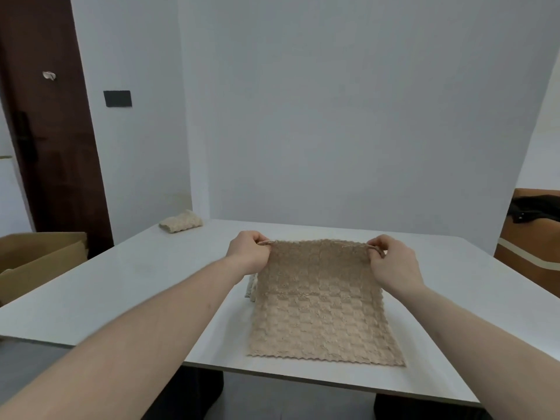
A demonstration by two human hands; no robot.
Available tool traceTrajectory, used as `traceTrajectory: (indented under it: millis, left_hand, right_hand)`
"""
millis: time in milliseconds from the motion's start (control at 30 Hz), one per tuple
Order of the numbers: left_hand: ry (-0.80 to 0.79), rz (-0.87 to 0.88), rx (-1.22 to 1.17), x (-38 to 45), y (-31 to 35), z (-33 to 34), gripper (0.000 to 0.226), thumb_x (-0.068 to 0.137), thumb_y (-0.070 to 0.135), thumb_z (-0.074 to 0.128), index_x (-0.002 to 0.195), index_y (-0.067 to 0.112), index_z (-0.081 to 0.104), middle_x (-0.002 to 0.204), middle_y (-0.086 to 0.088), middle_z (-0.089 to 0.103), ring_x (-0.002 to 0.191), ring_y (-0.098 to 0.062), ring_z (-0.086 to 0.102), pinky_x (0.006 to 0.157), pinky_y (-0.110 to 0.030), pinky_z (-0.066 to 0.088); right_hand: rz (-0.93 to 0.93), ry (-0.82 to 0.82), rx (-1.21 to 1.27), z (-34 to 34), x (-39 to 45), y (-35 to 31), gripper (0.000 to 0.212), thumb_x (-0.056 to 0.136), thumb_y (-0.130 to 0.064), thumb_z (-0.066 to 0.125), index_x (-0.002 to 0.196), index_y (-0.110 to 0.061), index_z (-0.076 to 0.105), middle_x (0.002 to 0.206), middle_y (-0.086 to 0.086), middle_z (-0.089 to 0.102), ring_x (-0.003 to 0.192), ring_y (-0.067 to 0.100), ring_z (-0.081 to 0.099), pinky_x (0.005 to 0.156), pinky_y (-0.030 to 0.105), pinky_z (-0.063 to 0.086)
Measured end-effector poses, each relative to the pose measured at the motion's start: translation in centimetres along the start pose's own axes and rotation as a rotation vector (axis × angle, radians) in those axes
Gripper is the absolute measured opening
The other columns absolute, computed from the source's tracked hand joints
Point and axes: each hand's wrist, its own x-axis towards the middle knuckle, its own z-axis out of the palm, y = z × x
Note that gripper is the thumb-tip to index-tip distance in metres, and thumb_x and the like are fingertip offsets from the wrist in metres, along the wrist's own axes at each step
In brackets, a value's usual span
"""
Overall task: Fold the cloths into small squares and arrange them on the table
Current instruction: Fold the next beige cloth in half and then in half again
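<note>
— Where had the person got to when you looked over?

— Midway through a fold, I'd say. The tan cloth (pixel 324 301) lay on the white counter (pixel 127 286) with its near edge flat by the front rim, and its far edge was lifted. The left hand (pixel 249 253) pinched the far left corner and the right hand (pixel 392 262) pinched the far right one, each grip clamped on the cloth between thumb and curled fingers.

— So the first fold?

— That was my guess: the far edge raised, ready to be brought over toward the near edge. The next move would call for keeping both corners level and the cloth taut, then laying edge on edge so the halves matched before pressing the crease.

— Any others done already?

— One pale folded cloth (pixel 181 223) sat at the far left corner of the counter, well apart from the hands. Something pale also peeked out just beside the tan cloth's left side, under the left wrist; possibly another cloth, but it was mostly hidden.

— Any labels or writing?

— None I could read. The cardboard box (pixel 39 262) on the left and the dark plate (pixel 117 98) on the wall showed no print.
</note>
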Motion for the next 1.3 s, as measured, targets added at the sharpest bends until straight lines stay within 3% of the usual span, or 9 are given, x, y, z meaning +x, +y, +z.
traceTrajectory:
  millis: [200,433,633,800,967,1133,1300]
  left_hand:
    - [-0.021,0.147,0.151,-1.3,-1.4,-0.1,0.010,0.095,0.019,0.062,0.098,0.023,0.070,0.096,0.007,0.068,0.084,-0.008,0.061,0.062,-0.016,0.042]
    - [-0.068,0.300,0.238,-5.5,-4.1,-0.4,0.011,0.091,0.021,0.064,0.085,0.029,0.070,0.084,0.014,0.070,0.080,-0.007,0.065,0.076,-0.026,0.052]
    - [-0.134,0.408,0.331,-9.0,-7.4,-0.3,0.005,0.088,0.031,0.067,0.090,0.032,0.072,0.091,0.023,0.069,0.091,0.000,0.063,0.088,-0.027,0.054]
    - [-0.182,0.448,0.415,-11.0,-8.3,-0.2,0.006,0.087,0.032,0.067,0.086,0.037,0.069,0.092,0.023,0.067,0.089,0.007,0.058,0.086,-0.020,0.049]
    - [-0.245,0.426,0.525,-11.7,-8.8,0.0,0.009,0.086,0.044,0.067,0.089,0.036,0.071,0.100,0.021,0.067,0.096,0.001,0.060,0.089,-0.026,0.050]
    - [-0.242,0.364,0.592,-11.6,-7.7,-0.1,0.015,0.077,0.051,0.064,0.080,0.037,0.069,0.095,0.021,0.068,0.096,0.000,0.059,0.087,-0.027,0.052]
    - [-0.153,0.360,0.587,-10.8,-5.6,1.0,0.029,0.077,0.053,0.053,0.070,0.031,0.071,0.086,0.018,0.067,0.095,-0.005,0.055,0.084,-0.032,0.054]
  right_hand:
    - [-0.008,-0.060,-0.019,0.2,-1.1,0.5,0.022,0.092,-0.012,0.053,0.093,-0.027,0.069,0.090,-0.011,0.070,0.076,0.013,0.068,0.070,0.034,0.056]
    - [-0.082,-0.130,-0.070,-1.1,-4.4,2.5,0.017,0.086,-0.018,0.061,0.076,-0.030,0.066,0.079,-0.014,0.068,0.083,0.002,0.063,0.067,0.027,0.046]
    - [-0.103,-0.183,-0.106,-2.0,-8.1,4.2,0.015,0.083,-0.020,0.065,0.071,-0.030,0.066,0.073,-0.016,0.068,0.070,0.002,0.062,0.065,0.026,0.050]
    - [-0.113,-0.236,-0.148,-1.9,-10.3,5.7,0.011,0.078,-0.022,0.065,0.071,-0.030,0.066,0.075,-0.020,0.069,0.079,-0.001,0.064,0.075,0.030,0.055]
    - [-0.109,-0.280,-0.178,-1.5,-11.8,7.0,0.008,0.073,-0.024,0.064,0.069,-0.031,0.065,0.078,-0.018,0.068,0.085,0.002,0.061,0.076,0.027,0.051]
    - [-0.098,-0.264,-0.097,-0.9,-12.6,8.0,0.012,0.076,-0.025,0.070,0.067,-0.031,0.064,0.088,-0.023,0.068,0.100,-0.001,0.055,0.082,0.021,0.043]
    - [-0.064,-0.238,-0.031,-0.6,-12.1,8.4,0.022,0.083,-0.029,0.070,0.062,-0.029,0.065,0.089,-0.026,0.069,0.106,0.002,0.051,0.088,0.030,0.045]
